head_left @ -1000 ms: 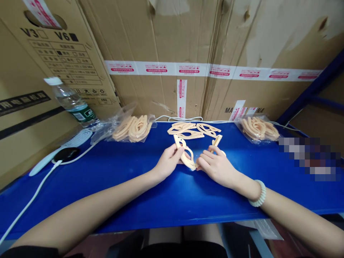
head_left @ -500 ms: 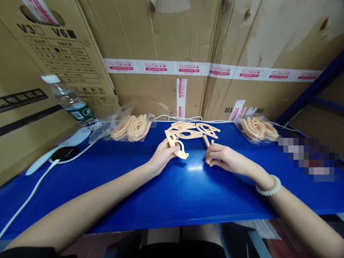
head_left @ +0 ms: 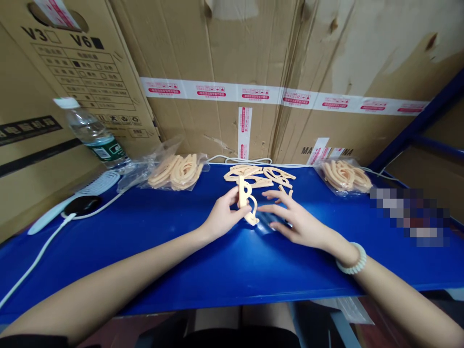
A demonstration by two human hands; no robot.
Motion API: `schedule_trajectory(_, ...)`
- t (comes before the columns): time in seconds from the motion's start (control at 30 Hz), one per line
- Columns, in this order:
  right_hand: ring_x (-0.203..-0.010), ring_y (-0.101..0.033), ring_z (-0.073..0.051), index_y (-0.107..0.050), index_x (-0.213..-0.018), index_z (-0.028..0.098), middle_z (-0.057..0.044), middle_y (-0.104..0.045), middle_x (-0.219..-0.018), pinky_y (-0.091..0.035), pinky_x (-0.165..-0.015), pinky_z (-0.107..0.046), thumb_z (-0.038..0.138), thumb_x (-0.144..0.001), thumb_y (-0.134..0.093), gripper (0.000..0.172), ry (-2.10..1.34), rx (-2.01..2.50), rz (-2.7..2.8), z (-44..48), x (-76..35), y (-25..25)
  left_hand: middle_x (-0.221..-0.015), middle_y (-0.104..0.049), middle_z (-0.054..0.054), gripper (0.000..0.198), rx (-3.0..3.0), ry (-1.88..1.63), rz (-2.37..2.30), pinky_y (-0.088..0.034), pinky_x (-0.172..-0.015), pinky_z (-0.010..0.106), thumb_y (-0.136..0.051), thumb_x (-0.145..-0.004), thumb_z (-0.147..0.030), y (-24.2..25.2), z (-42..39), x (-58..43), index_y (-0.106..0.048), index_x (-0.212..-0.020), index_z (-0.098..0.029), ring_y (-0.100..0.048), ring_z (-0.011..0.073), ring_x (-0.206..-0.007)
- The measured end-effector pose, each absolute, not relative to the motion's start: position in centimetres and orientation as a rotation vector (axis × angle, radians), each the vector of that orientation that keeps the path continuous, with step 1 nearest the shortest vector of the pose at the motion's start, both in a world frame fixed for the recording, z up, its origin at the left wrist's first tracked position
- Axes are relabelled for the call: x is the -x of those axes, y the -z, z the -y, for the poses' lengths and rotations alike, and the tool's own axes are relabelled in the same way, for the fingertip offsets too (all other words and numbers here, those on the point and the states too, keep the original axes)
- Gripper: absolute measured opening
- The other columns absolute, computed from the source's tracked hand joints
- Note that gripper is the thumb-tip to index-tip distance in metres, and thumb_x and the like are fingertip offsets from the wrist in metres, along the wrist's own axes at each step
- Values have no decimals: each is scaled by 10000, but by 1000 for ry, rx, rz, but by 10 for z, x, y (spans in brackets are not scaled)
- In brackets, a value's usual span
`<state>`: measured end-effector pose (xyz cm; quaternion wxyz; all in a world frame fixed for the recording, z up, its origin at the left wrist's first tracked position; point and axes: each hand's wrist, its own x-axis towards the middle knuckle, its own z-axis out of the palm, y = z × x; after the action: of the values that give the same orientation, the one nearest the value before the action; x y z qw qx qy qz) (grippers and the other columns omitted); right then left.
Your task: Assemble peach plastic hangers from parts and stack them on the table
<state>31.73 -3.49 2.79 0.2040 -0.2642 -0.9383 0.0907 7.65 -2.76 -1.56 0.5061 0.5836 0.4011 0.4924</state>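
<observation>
My left hand [head_left: 228, 212] grips a beige plastic folding hanger [head_left: 243, 195], held upright above the table with its curved end low and to the right. To the right of it, my right hand [head_left: 295, 217] is open and empty, its fingers spread and pointing at the hanger. Partly hidden behind the right fingers, another beige hanger [head_left: 286, 191] lies on the blue table. Several more flat beige hangers [head_left: 255, 181] lie loosely together just beyond both hands.
Clear bags of beige hangers sit at the left [head_left: 177, 171] and right [head_left: 346, 176]. A water bottle [head_left: 96, 137], a pale hairbrush [head_left: 78, 198] and a black round device [head_left: 82, 207] with a white cable stand at left. Cardboard boxes [head_left: 217, 125] wall the back.
My right hand has let go of the hanger it held, leaving it on the table, and its fingers have opened towards the left hand. The left hand has turned its hanger more upright.
</observation>
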Motion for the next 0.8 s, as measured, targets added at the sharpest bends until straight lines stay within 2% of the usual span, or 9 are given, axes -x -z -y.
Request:
schedule_trajectory(0.07, -1421, -396, -292, -505, -1444, 266, -145, -392, -1535, -408, -1137, -509, 220, -988, -537, 459, -255, 694, 2640, 41, -309, -24, -1100, -674, 94, 419, -1573, -1168, -944, -622, -780, 319, -703, -798, -224, 13, 33, -77, -605, -1202, -166, -673, 255, -1049)
schedule_trajectory(0.13, -1364, -452, -275, -473, -1470, 253, -148, -464, -1475, -438, -1109, -489, 231, -1000, -523, 473, -272, 670, 2643, 42, -305, -21, -1180, -627, 110, 367, -1701, -1172, -923, -629, -725, 287, -667, -818, -219, 11, 38, -77, -628, -1179, -171, -652, 259, -1091)
schedule_trajectory(0.27, -1114, -567, -267, -612, -1310, 199, -126, -658, -1138, -494, -982, -485, 255, -1012, -502, 322, -200, 770, 2629, 36, -307, -19, -1162, -574, 98, 344, -1748, -1249, -972, -622, -657, 245, -650, -811, -194, 13, 36, -75, -642, -1154, -178, -647, 240, -1068)
schedule_trajectory(0.4, -835, -574, -220, -712, -1115, 191, -69, -649, -829, -511, -844, -436, 309, -1007, -533, 240, -244, 835, 2525, 32, -312, -20, -1033, -580, 67, 334, -1691, -1327, -1092, -614, -731, 287, -651, -824, -230, 20, 25, -72, -661, -1152, -162, -670, 220, -976)
schedule_trajectory(0.47, -875, -601, -213, -723, -1115, 208, -73, -653, -894, -515, -865, -420, 333, -989, -575, 231, -371, 846, 2390, 32, -312, -21, -1028, -608, 68, 385, -1699, -1297, -1081, -604, -742, 287, -660, -829, -244, 19, 24, -71, -666, -1205, -164, -676, 214, -960)
schedule_trajectory(0.57, -1211, -574, -256, -679, -1247, 261, -109, -605, -1297, -501, -996, -430, 372, -959, -628, 312, -672, 813, 2205, 35, -309, -22, -1051, -650, 75, 461, -1705, -1199, -1024, -584, -662, 247, -690, -828, -264, 14, 30, -73, -657, -1280, -180, -687, 191, -891)
schedule_trajectory(0.63, -1314, -530, -269, -649, -1290, 280, -96, -568, -1400, -481, -1052, -440, 392, -959, -627, 351, -904, 784, 2116, 36, -306, -21, -1028, -663, 70, 442, -1738, -1160, -1008, -567, -617, 224, -700, -832, -269, 11, 35, -75, -675, -1265, -188, -686, 178, -855)
schedule_trajectory(0.7, -1219, -608, -258, -672, -1207, 255, -89, -649, -1279, -515, -1008, -422, 407, -958, -626, 295, -1041, 827, 1987, 35, -305, -21, -1004, -665, 65, 392, -1792, -1166, -1024, -555, -589, 209, -684, -850, -257, 9, 39, -76, -690, -1236, -190, -681, 169, -841)
schedule_trajectory(0.8, -878, -705, -197, -620, -1047, 224, -45, -705, -966, -579, -764, -330, 429, -922, -674, 246, -1088, 940, 1746, 32, -305, -19, -983, -670, 64, 354, -1953, -1246, -1082, -549, -583, 208, -618, -900, -218, 10, 40, -74, -670, -1247, -178, -670, 158, -819)
